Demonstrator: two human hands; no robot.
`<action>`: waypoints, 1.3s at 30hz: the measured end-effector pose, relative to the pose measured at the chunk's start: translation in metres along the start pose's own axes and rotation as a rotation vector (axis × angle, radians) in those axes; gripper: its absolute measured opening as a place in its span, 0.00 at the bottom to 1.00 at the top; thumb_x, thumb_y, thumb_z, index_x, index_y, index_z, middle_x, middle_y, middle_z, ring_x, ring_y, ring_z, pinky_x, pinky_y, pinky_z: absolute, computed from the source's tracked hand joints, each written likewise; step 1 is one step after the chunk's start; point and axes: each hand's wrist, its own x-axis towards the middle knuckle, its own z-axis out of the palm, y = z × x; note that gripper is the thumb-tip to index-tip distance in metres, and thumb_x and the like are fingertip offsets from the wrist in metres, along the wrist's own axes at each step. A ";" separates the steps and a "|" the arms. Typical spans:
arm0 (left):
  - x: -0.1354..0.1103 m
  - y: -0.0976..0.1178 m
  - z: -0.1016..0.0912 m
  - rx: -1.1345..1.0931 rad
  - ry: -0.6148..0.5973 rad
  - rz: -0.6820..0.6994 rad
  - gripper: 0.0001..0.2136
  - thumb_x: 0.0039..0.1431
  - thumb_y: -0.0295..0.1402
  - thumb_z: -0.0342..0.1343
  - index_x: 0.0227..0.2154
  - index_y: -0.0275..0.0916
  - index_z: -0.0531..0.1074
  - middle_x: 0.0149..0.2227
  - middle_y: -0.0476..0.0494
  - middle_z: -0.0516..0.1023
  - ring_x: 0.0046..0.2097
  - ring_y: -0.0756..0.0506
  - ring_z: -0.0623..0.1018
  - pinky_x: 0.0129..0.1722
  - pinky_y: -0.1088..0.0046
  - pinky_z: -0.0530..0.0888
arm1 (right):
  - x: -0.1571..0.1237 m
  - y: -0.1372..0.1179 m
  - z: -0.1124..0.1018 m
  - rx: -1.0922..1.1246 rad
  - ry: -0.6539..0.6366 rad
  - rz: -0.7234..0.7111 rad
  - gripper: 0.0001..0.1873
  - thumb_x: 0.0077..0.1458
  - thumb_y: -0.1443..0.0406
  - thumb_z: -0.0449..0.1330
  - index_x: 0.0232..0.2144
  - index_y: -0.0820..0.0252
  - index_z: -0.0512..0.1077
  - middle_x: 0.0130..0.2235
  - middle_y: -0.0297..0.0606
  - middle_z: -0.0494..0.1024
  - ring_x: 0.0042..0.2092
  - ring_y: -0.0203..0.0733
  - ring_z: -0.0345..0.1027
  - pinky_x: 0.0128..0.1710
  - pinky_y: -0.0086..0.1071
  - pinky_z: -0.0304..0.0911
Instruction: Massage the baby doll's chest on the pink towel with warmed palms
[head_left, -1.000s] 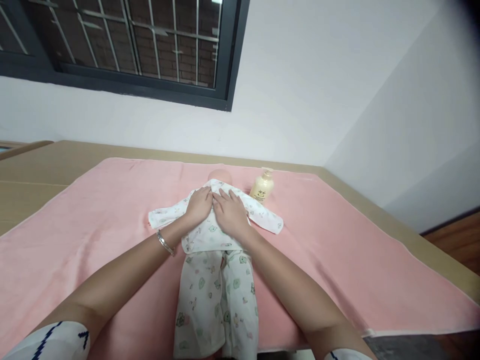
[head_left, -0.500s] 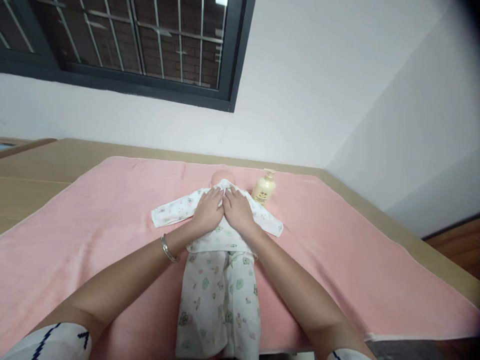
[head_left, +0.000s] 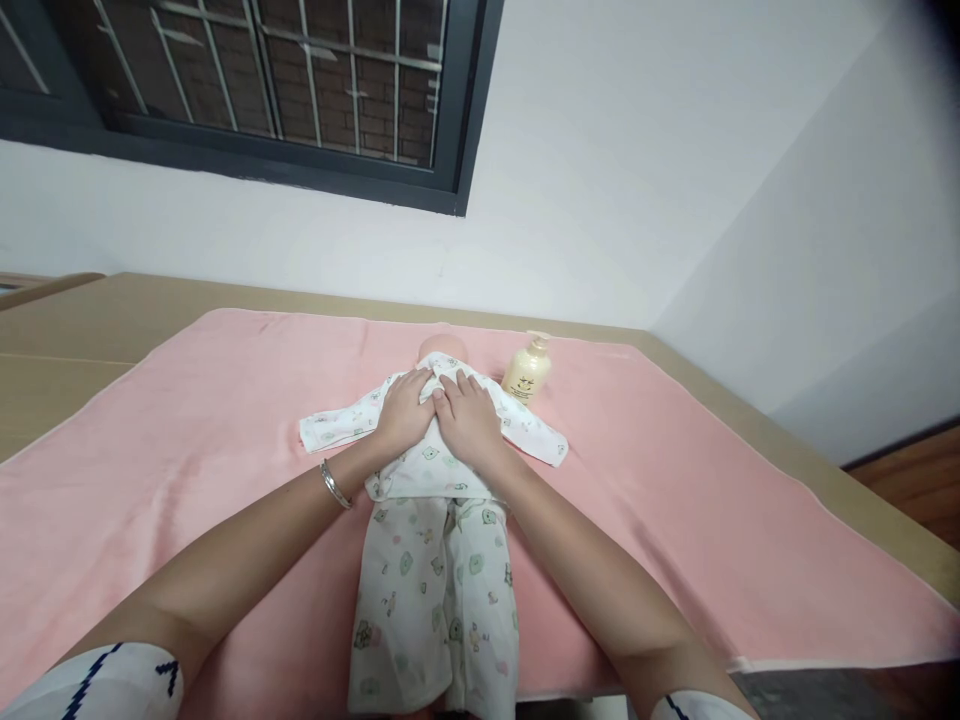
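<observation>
A baby doll point(head_left: 442, 348) lies on a pink blanket point(head_left: 225, 400), its head at the far end and mostly hidden by its collar. It wears a white printed long-sleeved top point(head_left: 431, 470) and matching trousers point(head_left: 435, 600), with both sleeves spread to the sides. My left hand point(head_left: 405, 410) rests flat on the left of the doll's chest, fingers pointing away from me. On the right of the chest lies my right hand point(head_left: 469, 420), palm down with fingers extended. The thumbs are close together near the middle.
A cream pump bottle point(head_left: 527, 370) stands on the blanket beyond the doll's right-hand sleeve. The blanket covers a wooden surface point(head_left: 112, 315) that meets a white wall point(head_left: 600, 180). A dark-framed barred window point(head_left: 457, 160) is above.
Both hands have shifted slightly to the left on the doll's chest, and the fingers sit a little further apart. The top has moved slightly with them. The camera view has tilted a little.
</observation>
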 end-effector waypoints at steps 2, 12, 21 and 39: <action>-0.002 -0.001 0.002 -0.011 0.041 -0.019 0.22 0.62 0.33 0.45 0.58 0.34 0.69 0.61 0.37 0.70 0.64 0.39 0.67 0.68 0.56 0.60 | 0.000 0.000 0.000 0.004 -0.002 -0.005 0.29 0.71 0.54 0.37 0.66 0.58 0.58 0.69 0.50 0.54 0.69 0.59 0.46 0.65 0.55 0.45; -0.005 -0.005 0.010 -0.042 0.145 -0.011 0.19 0.66 0.35 0.45 0.54 0.35 0.72 0.59 0.35 0.73 0.63 0.38 0.69 0.66 0.53 0.61 | 0.012 0.019 0.001 0.110 0.031 -0.067 0.25 0.70 0.59 0.41 0.62 0.59 0.64 0.67 0.46 0.59 0.68 0.52 0.50 0.66 0.50 0.44; -0.006 -0.003 0.010 -0.026 0.159 0.006 0.20 0.66 0.36 0.45 0.53 0.33 0.72 0.58 0.34 0.73 0.62 0.37 0.70 0.65 0.53 0.62 | 0.014 0.019 0.001 0.096 0.025 -0.070 0.26 0.64 0.62 0.50 0.63 0.60 0.63 0.67 0.48 0.59 0.68 0.53 0.50 0.67 0.52 0.43; -0.006 -0.006 0.011 -0.023 0.131 0.010 0.21 0.66 0.35 0.44 0.55 0.31 0.71 0.59 0.33 0.72 0.63 0.36 0.69 0.66 0.51 0.62 | 0.022 0.029 -0.002 0.386 -0.083 -0.009 0.31 0.57 0.65 0.50 0.63 0.54 0.65 0.69 0.41 0.54 0.71 0.51 0.42 0.69 0.54 0.31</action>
